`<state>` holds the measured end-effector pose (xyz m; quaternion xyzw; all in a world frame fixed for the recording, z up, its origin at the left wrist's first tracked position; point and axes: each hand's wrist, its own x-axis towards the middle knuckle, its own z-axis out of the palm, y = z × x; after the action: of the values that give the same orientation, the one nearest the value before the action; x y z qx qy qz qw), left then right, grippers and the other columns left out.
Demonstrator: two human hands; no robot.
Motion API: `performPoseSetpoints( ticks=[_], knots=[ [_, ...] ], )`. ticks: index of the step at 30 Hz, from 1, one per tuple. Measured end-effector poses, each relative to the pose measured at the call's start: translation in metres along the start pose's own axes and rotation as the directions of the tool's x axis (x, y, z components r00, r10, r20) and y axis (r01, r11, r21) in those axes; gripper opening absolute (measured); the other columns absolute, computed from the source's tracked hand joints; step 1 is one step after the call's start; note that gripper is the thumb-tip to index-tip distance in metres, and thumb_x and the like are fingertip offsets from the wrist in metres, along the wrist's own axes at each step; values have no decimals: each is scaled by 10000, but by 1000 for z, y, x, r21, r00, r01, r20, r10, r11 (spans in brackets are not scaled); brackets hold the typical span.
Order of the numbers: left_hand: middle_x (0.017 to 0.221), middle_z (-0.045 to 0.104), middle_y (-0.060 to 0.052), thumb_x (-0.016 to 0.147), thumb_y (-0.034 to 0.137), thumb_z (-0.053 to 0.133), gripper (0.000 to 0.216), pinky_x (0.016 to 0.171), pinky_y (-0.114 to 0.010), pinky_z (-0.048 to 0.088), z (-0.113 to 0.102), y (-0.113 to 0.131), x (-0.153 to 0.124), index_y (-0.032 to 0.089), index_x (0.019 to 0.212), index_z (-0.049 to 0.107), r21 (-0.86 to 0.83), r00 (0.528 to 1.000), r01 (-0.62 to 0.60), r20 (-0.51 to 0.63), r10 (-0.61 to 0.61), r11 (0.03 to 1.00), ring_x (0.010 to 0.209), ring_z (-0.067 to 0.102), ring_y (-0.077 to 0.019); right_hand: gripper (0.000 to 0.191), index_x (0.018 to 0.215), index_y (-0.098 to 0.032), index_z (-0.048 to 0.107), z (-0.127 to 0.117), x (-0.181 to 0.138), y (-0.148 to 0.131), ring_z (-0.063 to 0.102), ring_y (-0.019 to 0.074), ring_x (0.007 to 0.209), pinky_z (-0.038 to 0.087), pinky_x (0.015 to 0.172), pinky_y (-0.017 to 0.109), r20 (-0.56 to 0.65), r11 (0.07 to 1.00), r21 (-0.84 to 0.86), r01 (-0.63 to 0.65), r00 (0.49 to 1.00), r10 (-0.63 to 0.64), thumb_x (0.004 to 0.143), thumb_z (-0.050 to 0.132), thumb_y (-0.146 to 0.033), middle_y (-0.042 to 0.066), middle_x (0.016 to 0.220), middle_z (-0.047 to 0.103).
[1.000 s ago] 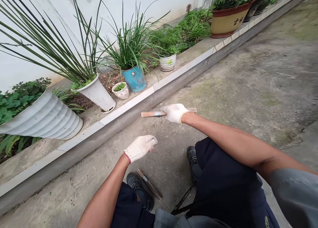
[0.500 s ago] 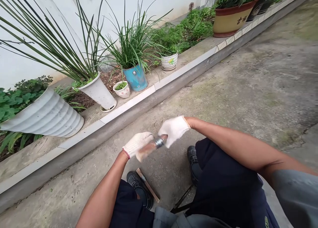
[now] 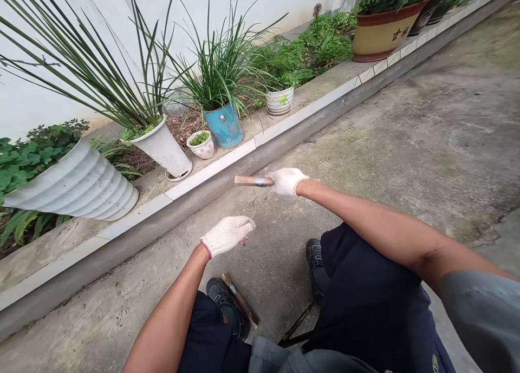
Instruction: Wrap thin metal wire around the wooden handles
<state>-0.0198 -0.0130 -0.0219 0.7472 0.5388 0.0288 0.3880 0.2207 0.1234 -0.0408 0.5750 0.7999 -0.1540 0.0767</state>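
My right hand (image 3: 289, 181), in a white knit glove, is closed on one end of a wooden stick (image 3: 245, 181). Silvery wire (image 3: 260, 182) is wound round that stick near my fingers, and its other end points left. Lower and to the left, my gloved left hand (image 3: 227, 236) has its fingers pressed together. A thin strand of wire (image 3: 254, 206) seems to rise from those fingertips. Something small and reddish shows under them, too little to name. Beside my left shoe lies a wooden piece (image 3: 240, 301) with wire round it, on the ground.
A low tiled kerb (image 3: 219, 170) crosses in front of me, with a blue pot (image 3: 224, 126), a tall white pot (image 3: 166, 145), a ribbed white planter (image 3: 89, 183) and a yellow pot (image 3: 376, 37) along it. Concrete ground (image 3: 385, 145) spreads right. My shoes (image 3: 221, 297) frame the near ground.
My right hand has moved up and away from the left with the wooden stick, which has swung from tilted to nearly level. The left hand has stayed about where it was.
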Motion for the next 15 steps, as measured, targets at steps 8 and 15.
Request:
performPoseSetpoints(
  ticks=[8, 15],
  knots=[
    [696, 648, 23, 1014, 527, 398, 471, 684, -275, 432, -12, -8, -1, 211, 1045, 746, 71, 990, -8, -143, 18, 997, 685, 641, -180, 260, 872, -163, 757, 35, -37, -33, 619, 190, 672, 411, 630, 299, 617, 781, -39, 623, 630, -471, 655, 776, -303, 24, 705, 675],
    [690, 640, 15, 1001, 557, 428, 475, 686, -281, 437, -2, -25, 11, 194, 958, 731, 13, 996, -37, -79, 38, 999, 661, 600, -173, 324, 803, -182, 666, 4, -66, -29, 530, 106, 586, 316, 567, 246, 456, 710, 355, 608, 550, -699, 709, 751, -481, -54, 615, 596]
  ],
)
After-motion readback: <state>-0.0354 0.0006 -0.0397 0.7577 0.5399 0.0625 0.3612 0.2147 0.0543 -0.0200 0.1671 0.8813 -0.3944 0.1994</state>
